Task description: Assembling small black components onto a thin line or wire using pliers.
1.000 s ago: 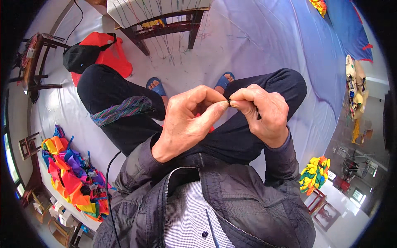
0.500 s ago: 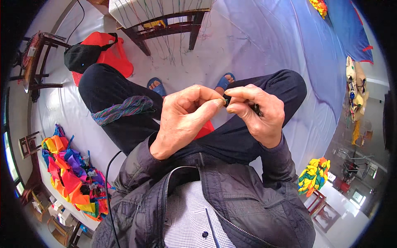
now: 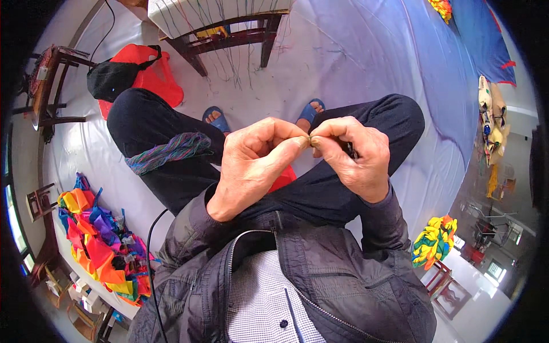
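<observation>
My left hand and my right hand meet fingertip to fingertip above my lap. Both pinch thumb against forefinger. Between the tips shows a tiny greenish bit of what looks like thread, mostly hidden by the fingers. A small dark thing sits tucked in the curled fingers of my right hand; its kind is not clear. Across my left thigh lies a skein of multicoloured thread, blue, purple and green, touched by neither hand.
A wooden stand with a white top and hanging threads is ahead. A red bag with a black cloth thing lies beyond my left knee. Bright fabric pieces are heaped at left, with a yellow-green bundle at right. A black cable runs along my left side.
My right hand has shifted slightly left, and its fingertips now touch those of my left hand, closing the small gap. The left hand has barely moved.
</observation>
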Demonstrator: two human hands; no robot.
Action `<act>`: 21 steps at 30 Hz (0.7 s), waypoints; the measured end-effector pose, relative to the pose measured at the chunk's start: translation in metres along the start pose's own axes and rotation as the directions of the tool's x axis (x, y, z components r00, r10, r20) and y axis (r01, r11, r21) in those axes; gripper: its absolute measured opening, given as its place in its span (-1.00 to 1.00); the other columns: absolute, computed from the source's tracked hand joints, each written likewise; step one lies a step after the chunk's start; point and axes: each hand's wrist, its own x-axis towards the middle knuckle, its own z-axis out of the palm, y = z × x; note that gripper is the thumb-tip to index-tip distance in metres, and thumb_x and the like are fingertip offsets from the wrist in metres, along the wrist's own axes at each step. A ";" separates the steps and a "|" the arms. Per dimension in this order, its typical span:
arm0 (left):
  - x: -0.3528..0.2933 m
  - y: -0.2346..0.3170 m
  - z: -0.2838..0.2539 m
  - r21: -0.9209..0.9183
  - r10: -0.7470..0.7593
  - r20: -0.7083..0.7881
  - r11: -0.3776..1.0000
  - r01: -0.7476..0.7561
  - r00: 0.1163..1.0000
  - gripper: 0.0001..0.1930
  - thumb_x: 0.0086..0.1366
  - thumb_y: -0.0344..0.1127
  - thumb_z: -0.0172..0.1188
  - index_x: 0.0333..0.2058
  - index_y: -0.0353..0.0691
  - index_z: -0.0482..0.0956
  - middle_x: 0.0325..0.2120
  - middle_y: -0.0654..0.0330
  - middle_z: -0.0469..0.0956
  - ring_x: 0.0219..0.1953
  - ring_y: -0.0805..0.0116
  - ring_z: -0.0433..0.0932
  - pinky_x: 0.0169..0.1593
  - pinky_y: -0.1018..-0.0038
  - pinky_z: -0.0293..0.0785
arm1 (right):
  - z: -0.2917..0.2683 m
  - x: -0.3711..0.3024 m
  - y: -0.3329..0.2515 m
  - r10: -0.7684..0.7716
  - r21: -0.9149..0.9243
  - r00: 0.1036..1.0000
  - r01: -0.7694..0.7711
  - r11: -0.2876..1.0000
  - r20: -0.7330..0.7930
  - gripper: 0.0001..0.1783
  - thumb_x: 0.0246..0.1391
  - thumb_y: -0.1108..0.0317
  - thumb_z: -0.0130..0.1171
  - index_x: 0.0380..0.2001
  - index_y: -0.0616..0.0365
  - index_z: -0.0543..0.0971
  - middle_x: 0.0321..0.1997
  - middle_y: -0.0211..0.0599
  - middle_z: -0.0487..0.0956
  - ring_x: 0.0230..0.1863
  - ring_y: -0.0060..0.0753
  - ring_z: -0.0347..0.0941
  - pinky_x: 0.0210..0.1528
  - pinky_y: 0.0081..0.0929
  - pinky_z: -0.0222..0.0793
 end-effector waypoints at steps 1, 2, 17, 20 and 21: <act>0.000 -0.001 0.000 -0.001 -0.001 0.000 1.000 0.001 1.000 -0.90 0.37 -0.49 0.23 -0.23 -0.42 0.64 -0.42 0.34 0.61 -0.38 0.72 0.46 -0.29 0.71 0.40 | 0.000 0.000 -0.001 0.009 -0.017 1.000 -0.008 1.000 0.002 -0.89 0.10 0.61 0.30 -0.31 0.26 0.59 -0.44 -0.32 0.65 -0.46 -0.55 0.60 -0.38 -0.64 0.49; 0.000 -0.003 0.002 -0.007 0.011 0.003 1.000 -0.011 1.000 -0.91 0.37 -0.49 0.22 -0.23 -0.41 0.63 -0.45 0.34 0.58 -0.45 0.71 0.43 -0.37 0.70 0.35 | 0.001 0.000 -0.002 0.009 -0.017 1.000 -0.009 1.000 0.003 -0.89 0.10 0.61 0.30 -0.31 0.26 0.59 -0.44 -0.32 0.65 -0.46 -0.55 0.60 -0.38 -0.64 0.49; 0.002 -0.003 -0.011 -0.235 -0.029 -0.031 0.972 0.021 0.999 -0.89 0.40 -0.43 0.14 -0.25 -0.38 0.56 -0.61 0.35 0.40 -0.65 0.67 0.22 -0.58 0.64 0.12 | -0.008 0.001 0.012 0.556 0.611 0.813 -0.354 0.708 -0.173 -0.92 0.24 0.46 0.17 -0.24 0.23 0.57 -0.51 -0.42 0.56 -0.64 -0.68 0.35 -0.64 -0.63 0.22; 0.002 -0.005 -0.008 -0.458 -0.133 -0.007 0.882 0.115 0.991 -0.86 0.42 -0.37 0.14 -0.21 -0.36 0.55 -0.64 0.42 0.29 -0.66 0.68 0.12 -0.59 0.63 0.07 | 0.008 -0.010 0.027 0.721 0.665 0.688 -0.577 0.474 0.084 -0.82 0.34 0.35 0.08 -0.16 0.24 0.56 -0.51 -0.42 0.54 -0.66 -0.71 0.30 -0.63 -0.68 0.18; 0.003 -0.006 -0.009 -0.453 -0.127 -0.007 0.885 0.110 0.992 -0.86 0.42 -0.37 0.14 -0.21 -0.36 0.55 -0.64 0.42 0.29 -0.66 0.68 0.12 -0.59 0.63 0.07 | 0.013 -0.015 0.032 0.774 0.654 0.595 -0.676 0.338 0.215 -0.77 0.39 0.30 0.03 -0.12 0.25 0.56 -0.52 -0.42 0.53 -0.66 -0.73 0.27 -0.63 -0.70 0.15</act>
